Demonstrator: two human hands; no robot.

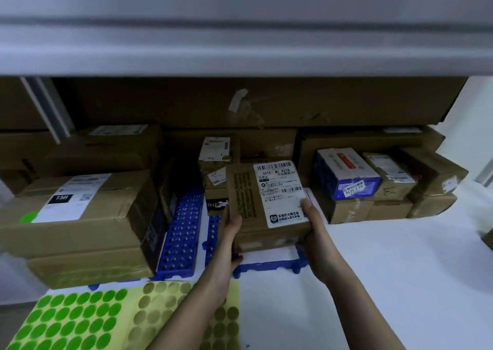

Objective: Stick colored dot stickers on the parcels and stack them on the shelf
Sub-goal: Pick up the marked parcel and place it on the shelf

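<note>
- Both your hands grasp the brown cardboard parcel with the white barcode shipping label [268,203]: your left hand [231,232] curls round its near-left corner, and your right hand [310,221] holds the near-right corner with the thumb pressed on the label's edge.
- You hold the parcel above the white shelf [400,256], over the middle of its front half. I cannot tell whether its underside touches anything.
- Its long axis runs away from you toward the back of the shelf, tilted slightly so the far end leans right; the labelled face is up.
- Both grips sit at the near end, so the whole parcel lies ahead of your hands. Any placing would be a push forward rather than a lowering from above.
- Directly behind it stands the small stack of brown boxes with a torn white label [217,163], and below lie the blue perforated plastic trays [181,232].
- To the right sits the blue-and-white carton [346,173] on more brown boxes, with a narrow gap between that group and your parcel.
- I see no coloured dot on the visible face; the green dot sticker sheet [72,320] and the olive dot sticker sheet [157,309] lie at the front-left edge, nearer your left hand.
- The large brown box bearing a green dot [80,211] fills the left side.
</note>
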